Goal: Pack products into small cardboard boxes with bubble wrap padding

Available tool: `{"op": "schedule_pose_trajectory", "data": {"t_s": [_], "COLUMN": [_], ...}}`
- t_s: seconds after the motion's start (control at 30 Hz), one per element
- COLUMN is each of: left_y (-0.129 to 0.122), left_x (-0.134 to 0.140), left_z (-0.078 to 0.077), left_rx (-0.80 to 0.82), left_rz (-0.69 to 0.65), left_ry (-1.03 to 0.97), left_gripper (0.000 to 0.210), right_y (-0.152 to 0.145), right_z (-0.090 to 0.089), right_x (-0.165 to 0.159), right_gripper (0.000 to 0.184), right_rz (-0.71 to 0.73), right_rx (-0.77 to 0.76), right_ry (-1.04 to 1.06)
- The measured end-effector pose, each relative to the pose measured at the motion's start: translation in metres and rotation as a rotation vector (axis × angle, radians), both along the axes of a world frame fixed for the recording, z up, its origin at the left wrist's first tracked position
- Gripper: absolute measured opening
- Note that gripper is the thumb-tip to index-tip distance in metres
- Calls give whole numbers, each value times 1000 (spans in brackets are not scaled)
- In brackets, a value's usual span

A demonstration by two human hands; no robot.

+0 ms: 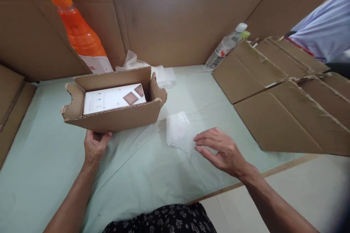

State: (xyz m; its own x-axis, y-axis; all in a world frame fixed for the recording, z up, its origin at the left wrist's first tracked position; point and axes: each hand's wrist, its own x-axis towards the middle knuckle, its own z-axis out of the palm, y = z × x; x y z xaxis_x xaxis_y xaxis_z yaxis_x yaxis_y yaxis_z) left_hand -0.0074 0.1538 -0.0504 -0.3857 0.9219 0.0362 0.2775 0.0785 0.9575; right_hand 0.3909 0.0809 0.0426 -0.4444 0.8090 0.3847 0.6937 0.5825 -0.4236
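Note:
My left hand [95, 146] grips the lower front edge of an open cardboard box [117, 119], its fingertips hidden beneath and its thumb at the near wall. The box tilts a little toward me, and inside lies a white carton [112, 99] with brown squares printed on its face. To the right of the box, a small folded piece of bubble wrap [179, 131] rests on the green cloth. My right hand [218, 149] hovers just right of the bubble wrap, fingers stretched and holding nothing; whether the fingertips touch its edge I cannot tell.
An orange bottle [82, 40] stands behind the box, beside crumpled white plastic [164, 74]. A clear bottle [224, 49] leans at the back right, next to large open cardboard boxes [281, 116]. Cardboard panels [169, 18] wall the back. A person's pale sleeve [325, 25] shows at upper right.

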Motion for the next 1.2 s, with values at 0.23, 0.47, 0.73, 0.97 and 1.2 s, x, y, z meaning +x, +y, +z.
{"op": "schedule_pose_trajectory", "data": {"t_s": [0.23,0.47,0.73,0.97,1.2], "left_y": [-8,15,88,-16,-81], "left_x": [-7,5,30,14,53], "left_z": [14,13,15,22,30], "left_rx": [27,31,108,-110,-187], "left_rz": [-113,-84,-248,-175,-380], "left_ry": [-164,-130,-88,131,-69], "left_gripper": [63,48,52,62,48], "right_y": [60,129,161,76,46], "right_z": [-4,-24,-23,-26,-63], "right_x": [-36,-75,-52,14,-11], "right_gripper": [22,38,53,49,37], "right_rz": [-235,-83,-222,-599,-670], "right_rx": [-215,-530,-431,-442,-336], "right_ry": [232,280,375,319,144]}}
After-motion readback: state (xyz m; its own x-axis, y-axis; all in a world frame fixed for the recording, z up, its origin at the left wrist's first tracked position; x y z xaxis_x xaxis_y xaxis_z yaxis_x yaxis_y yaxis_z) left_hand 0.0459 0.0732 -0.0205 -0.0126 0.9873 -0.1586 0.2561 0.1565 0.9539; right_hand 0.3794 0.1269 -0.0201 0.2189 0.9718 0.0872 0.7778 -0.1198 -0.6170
